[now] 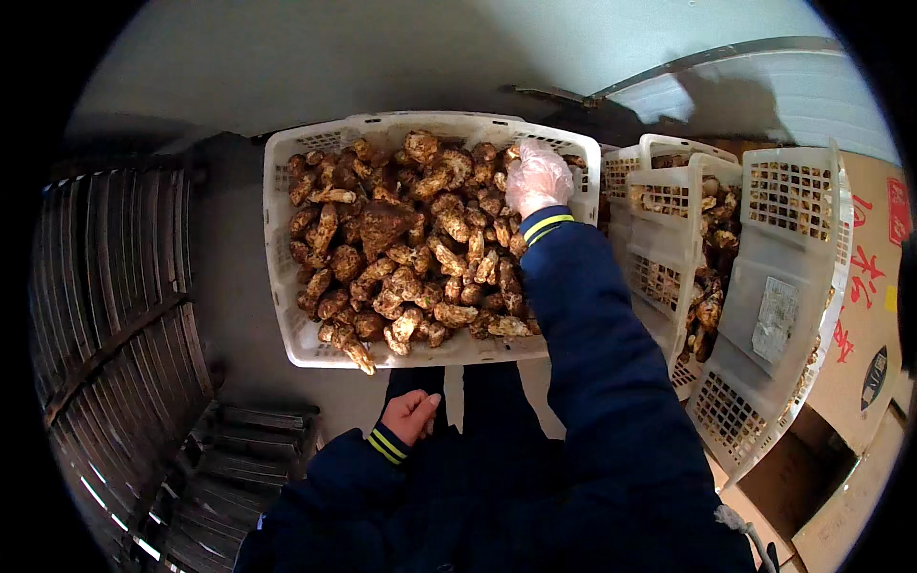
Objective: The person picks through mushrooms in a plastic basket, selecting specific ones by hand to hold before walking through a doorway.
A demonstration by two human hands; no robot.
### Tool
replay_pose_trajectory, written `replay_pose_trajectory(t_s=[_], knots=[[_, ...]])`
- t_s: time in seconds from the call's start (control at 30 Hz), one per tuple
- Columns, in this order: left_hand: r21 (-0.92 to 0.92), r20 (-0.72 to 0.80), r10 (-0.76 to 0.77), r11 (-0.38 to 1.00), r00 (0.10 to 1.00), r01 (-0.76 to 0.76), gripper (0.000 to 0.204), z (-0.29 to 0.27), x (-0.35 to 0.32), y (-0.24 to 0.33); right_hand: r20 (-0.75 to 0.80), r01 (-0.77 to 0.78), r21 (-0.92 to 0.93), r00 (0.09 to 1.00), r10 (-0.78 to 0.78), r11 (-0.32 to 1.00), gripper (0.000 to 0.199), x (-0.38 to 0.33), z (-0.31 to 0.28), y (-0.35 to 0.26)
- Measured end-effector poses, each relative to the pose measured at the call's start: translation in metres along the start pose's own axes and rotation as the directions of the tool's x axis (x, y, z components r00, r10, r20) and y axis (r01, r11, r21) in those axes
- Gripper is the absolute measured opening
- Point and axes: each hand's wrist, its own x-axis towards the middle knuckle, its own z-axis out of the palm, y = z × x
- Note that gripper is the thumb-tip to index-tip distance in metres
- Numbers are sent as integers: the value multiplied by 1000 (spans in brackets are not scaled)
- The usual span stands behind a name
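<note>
White crate [277,239] at frame centre is full of brown mushrooms [406,244], so plenty looks left, amount done unclear; my gloved right hand [540,180] reaches, arm stretched, into its upper right, can't tell if gripping, my bare left hand [411,416] curled fingers-together, lower centre.

Left of cartons [874,320], a crate [277,258] holds mushrooms [404,284].

L fisheye head cam, dn onto crate [278,253]
</note>
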Motion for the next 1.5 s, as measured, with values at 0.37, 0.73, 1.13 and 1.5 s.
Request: replay_pose_trajectory(t_s=[0.37, 0.73, 1.13, 1.5], knots=[[2, -11, 26, 1000, 1000, -26, 36, 13, 7, -8, 257, -17, 12, 966, 14, 1000, 42, 8, -15, -11], [-7, -42, -10, 1000, 999, 10, 35, 13, 9, -12, 33, -35, 885, 999, 12, 464, 25, -63, -43, 7], [231, -20, 207, 953, 978, -197, 36, 15, 13, -13, 400, -401, 916, 914, -72, 3, 33, -154, -49, -33], [9, -30, 15, 1000, 999, -15, 34, 13, 11, -14, -211, 326, 29, 926, -313, 945, 26, -58, -12, 2]])
